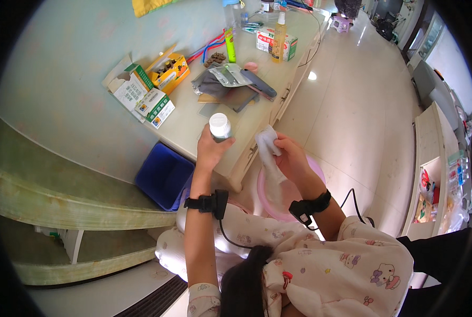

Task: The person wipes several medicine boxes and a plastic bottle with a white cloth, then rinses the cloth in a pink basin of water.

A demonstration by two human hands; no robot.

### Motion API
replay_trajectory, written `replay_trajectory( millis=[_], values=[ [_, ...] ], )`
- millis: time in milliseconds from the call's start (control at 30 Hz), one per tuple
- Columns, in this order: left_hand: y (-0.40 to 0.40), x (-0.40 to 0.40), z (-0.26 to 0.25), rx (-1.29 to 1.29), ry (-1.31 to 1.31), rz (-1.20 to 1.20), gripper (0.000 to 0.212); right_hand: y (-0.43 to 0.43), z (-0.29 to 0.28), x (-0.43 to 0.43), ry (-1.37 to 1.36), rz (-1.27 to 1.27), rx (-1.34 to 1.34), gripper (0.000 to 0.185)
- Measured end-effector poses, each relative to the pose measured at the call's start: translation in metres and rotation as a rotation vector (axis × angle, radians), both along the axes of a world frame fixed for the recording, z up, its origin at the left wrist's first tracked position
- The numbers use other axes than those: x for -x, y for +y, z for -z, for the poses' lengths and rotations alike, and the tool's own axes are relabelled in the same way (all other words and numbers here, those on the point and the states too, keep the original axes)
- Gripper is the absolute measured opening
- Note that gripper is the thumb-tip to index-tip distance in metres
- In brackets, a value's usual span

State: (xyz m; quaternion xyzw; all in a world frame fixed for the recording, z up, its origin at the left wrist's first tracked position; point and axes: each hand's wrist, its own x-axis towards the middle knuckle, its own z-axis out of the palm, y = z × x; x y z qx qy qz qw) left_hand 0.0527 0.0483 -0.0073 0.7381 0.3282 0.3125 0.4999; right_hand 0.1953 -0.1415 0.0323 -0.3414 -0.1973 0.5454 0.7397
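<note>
My left hand (pixel 213 149) is wrapped around a bottle with a white cap (pixel 220 123), held at the near end of a cream cabinet top (pixel 184 123). The bottle's lower part is hidden by my fingers. In my right hand (pixel 293 157) a white cloth (pixel 268 144) is pinched, its loose end hanging over a pink basin (pixel 319 168) below. Farther along the cabinet top lie a stack of dark grey cloths (pixel 216 84) and a clear plastic packet (pixel 230 75).
Opened cartons (pixel 128 85) and a yellow box of small bottles (pixel 172 73) stand against the wall. A pump bottle of amber liquid (pixel 278 37) is by a white-green box (pixel 289 47). Below, left of the cabinet, sits a blue bin (pixel 162 174). Another person (pixel 347 8) is far off.
</note>
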Motion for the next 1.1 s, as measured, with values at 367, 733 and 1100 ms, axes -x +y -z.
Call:
replay_trajectory(
  millis=[367, 733, 1100],
  values=[
    [-0.066, 0.001, -0.051, -0.344, -0.160, -0.137, 0.055, 0.045, 0.000, 0.029, -0.545, 0.177, -0.148, 0.047],
    [-0.086, 0.002, -0.056, -0.386, -0.114, -0.134, 0.058, 0.044, -0.023, 0.039, -0.317, 0.013, -0.134, 0.051],
    [-0.082, 0.023, -0.071, 0.524, -0.214, 0.481, 0.079, 0.043, -0.040, -0.018, -0.382, -0.603, -0.140, 0.063]
  ],
)
